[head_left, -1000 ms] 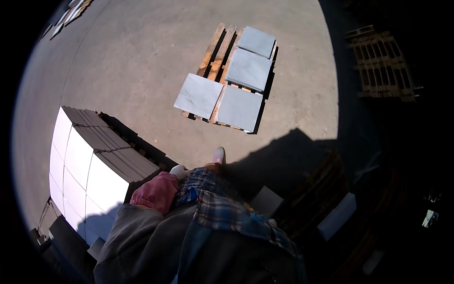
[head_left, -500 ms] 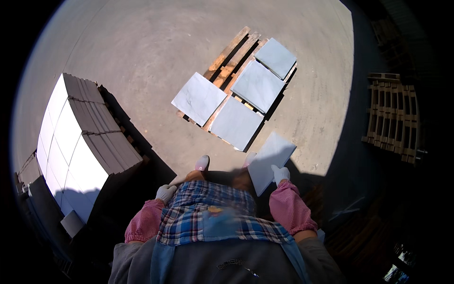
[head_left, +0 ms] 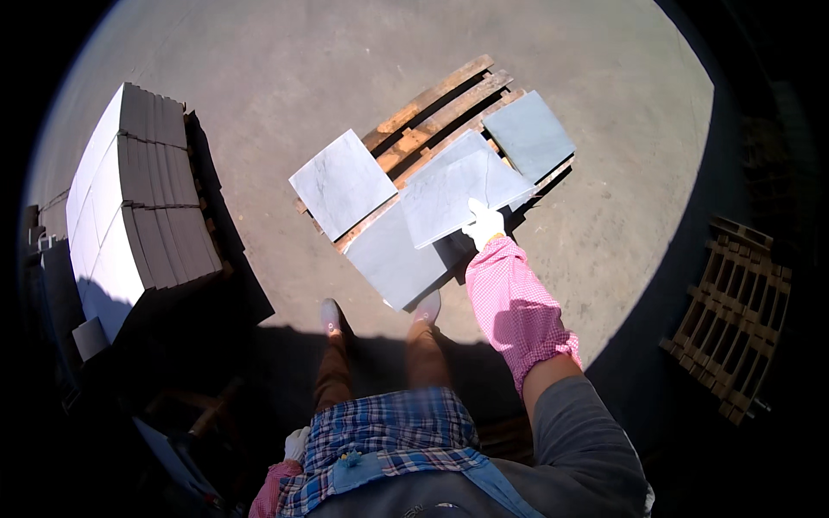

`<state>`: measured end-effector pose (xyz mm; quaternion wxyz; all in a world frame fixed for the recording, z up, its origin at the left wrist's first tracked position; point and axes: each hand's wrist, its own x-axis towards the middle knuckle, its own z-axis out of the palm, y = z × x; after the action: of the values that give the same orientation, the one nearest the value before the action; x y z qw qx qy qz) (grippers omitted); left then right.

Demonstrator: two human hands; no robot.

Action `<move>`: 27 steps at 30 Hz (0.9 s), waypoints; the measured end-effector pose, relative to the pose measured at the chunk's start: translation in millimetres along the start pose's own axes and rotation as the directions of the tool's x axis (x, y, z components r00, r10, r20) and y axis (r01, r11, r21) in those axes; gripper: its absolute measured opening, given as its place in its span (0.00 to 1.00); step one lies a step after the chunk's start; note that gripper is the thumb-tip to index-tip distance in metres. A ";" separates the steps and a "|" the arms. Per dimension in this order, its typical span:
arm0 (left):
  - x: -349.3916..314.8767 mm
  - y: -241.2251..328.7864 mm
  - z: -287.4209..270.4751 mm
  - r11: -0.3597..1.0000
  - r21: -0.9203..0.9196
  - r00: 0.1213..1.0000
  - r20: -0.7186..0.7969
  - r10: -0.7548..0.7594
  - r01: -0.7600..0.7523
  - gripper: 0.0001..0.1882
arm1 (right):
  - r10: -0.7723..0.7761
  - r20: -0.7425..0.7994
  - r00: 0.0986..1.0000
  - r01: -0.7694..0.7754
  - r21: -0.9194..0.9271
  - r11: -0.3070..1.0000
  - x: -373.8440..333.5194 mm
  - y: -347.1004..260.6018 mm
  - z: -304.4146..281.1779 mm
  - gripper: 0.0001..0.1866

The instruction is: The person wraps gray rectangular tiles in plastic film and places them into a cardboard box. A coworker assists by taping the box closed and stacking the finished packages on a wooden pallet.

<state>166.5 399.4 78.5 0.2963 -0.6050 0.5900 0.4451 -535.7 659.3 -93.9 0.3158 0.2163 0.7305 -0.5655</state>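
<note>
"What's in the right hand (head_left: 484,226)?"

"A marble-patterned tile (head_left: 462,197): flat, straight-edged, nearly white in the sun, with faint grey veining. One thin darker vein shows near its right-hand corner."

"How is it gripped?"

"The white-gloved hand pinches it at the near edge, thumb lying over the top face. The fingers beneath are hidden."

"And where is it?"

"Above the wooden pallet (head_left: 420,141), overlapping the middle tile (head_left: 458,157) and part of the near tile (head_left: 393,259). I can't tell whether it touches either of them."

"Does it match those around it?"

"Roughly. The left tile (head_left: 344,186) is just as bright, with similar grey veins. The near tile and the far tile (head_left: 531,138) look a flatter blue-grey."

"The left hand (head_left: 296,443)?"

"Low at the person's side, beside the plaid apron (head_left: 389,423). It's gloved in white too, but partly hidden; I can't tell whether its fingers are spread or closed."
</note>
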 end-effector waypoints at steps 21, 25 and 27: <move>-55.6 2.2 102.2 0.974 0.169 0.985 0.053 -0.163 0.152 0.19 | -0.222 0.188 0.957 0.291 -0.581 0.761 204.8 177.1 -121.6 0.35; -64.6 3.3 114.6 0.940 0.128 0.947 0.020 -0.321 0.316 0.17 | 0.301 0.141 0.943 -0.329 0.257 0.909 226.1 201.5 -99.3 0.21; -60.5 11.0 114.1 0.930 0.132 0.936 0.035 -0.349 0.342 0.17 | 0.480 0.219 0.849 -0.506 0.597 0.622 241.4 212.9 -103.7 0.18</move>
<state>139.8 526.1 85.1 0.4239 -0.6666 0.4920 0.3658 -585.5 806.0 -394.5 0.3801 0.4905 0.4016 -0.6735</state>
